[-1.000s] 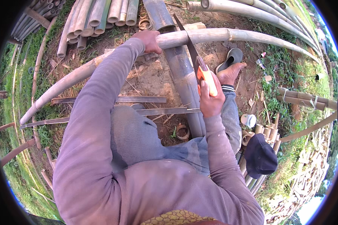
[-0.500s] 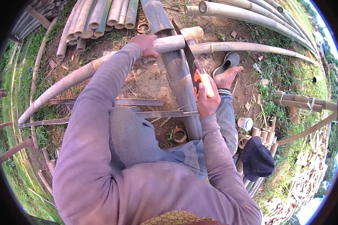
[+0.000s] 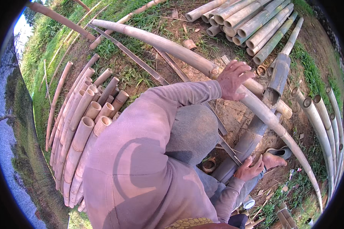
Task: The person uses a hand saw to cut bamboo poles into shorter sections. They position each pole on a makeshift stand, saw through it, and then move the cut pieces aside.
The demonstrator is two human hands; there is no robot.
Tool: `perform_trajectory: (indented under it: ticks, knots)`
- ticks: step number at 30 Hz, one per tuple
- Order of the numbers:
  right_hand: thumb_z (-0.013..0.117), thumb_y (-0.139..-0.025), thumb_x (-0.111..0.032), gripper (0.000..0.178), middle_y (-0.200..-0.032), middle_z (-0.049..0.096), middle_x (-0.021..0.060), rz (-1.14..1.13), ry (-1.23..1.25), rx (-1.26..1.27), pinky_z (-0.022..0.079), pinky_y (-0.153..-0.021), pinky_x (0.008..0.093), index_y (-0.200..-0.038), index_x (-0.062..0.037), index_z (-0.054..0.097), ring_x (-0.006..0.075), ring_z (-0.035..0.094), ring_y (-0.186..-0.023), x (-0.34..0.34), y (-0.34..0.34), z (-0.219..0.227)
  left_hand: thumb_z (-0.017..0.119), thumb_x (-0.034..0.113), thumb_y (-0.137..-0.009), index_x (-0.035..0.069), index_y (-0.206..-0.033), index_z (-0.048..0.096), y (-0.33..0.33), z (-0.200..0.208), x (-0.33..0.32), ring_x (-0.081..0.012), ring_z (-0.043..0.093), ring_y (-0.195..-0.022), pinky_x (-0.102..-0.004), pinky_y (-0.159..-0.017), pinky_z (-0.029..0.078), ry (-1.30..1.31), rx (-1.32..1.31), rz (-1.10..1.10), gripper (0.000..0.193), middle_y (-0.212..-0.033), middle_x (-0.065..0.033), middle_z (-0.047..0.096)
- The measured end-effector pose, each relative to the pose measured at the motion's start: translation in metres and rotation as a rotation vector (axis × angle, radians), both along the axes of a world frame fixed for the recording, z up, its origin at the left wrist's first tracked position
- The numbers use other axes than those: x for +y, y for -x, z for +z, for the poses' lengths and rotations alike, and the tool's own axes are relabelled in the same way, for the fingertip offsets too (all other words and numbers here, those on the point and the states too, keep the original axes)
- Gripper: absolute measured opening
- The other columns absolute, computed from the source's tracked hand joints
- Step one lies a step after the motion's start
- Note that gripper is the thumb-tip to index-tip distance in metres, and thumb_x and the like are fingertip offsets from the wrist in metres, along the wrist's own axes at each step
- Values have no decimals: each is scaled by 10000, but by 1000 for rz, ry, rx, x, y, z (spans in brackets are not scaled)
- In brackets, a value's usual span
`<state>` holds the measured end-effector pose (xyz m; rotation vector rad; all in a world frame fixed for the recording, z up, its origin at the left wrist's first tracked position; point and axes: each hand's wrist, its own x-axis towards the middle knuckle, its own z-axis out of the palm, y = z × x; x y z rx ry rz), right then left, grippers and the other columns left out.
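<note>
My left hand point(image 3: 235, 81) has its fingers spread over a long pale bamboo pole point(image 3: 156, 41), and I cannot tell whether it touches the pole. Another curved bamboo pole point(image 3: 269, 116) runs from by that hand down to the right, across a thick dark bamboo trunk point(image 3: 252, 131). Low at the trunk's near side is my right hand point(image 3: 250, 169), with partly bent, loosely parted fingers and nothing visible in them. It is beside the end of a long thin dark strip point(image 3: 230, 150) and next to my bare foot point(image 3: 274, 160). The handsaw is out of sight.
Bundled bamboo poles point(image 3: 252, 28) lie at the far right; more poles point(image 3: 321, 122) lie along the right side. Cut bamboo tubes point(image 3: 78, 141) are stacked on the left. A slip-on shoe point(image 3: 283, 152) is by my foot, and a bamboo ring point(image 3: 209, 165) lies near my knee.
The view has swung left. My left hand has let go of the pole and spread its fingers. My right hand has come down from the pole, and the orange-handled saw no longer shows in it.
</note>
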<state>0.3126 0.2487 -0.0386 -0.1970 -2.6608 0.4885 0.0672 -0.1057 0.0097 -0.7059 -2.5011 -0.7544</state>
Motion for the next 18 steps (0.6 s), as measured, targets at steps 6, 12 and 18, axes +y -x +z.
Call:
perform_trajectory:
  ticks: [6, 12, 18]
  knots:
    - [814, -874, -386, 831, -1538, 516, 175, 108, -156, -10, 251, -1234, 643, -1599, -202, 454, 417, 381, -1506, 24, 166, 17, 917, 425, -766, -9, -1531, 332, 30, -68, -176, -418, 395, -1423, -501, -1206, 357, -904, -144, 1428, 1056, -1496, -265, 375]
    - [933, -693, -338, 893, -1334, 600, 135, 298, -301, -373, 321, -1192, 574, -1455, -109, 527, 377, 532, -1309, -5, 212, 47, 884, 392, -796, 26, -1344, 545, 28, -134, -280, -306, 623, -1181, -475, -1036, 529, -1966, -212, 879, 741, -1281, -155, 612]
    - [943, -663, -302, 874, -1367, 541, 184, 139, -391, -343, 343, -1180, 568, -1392, -56, 528, 426, 470, -1372, 37, 109, 101, 819, 286, -887, 82, -1287, 576, 21, -84, -187, -290, 686, -1015, -485, -958, 579, -2008, -539, 692, 511, -1127, -107, 658]
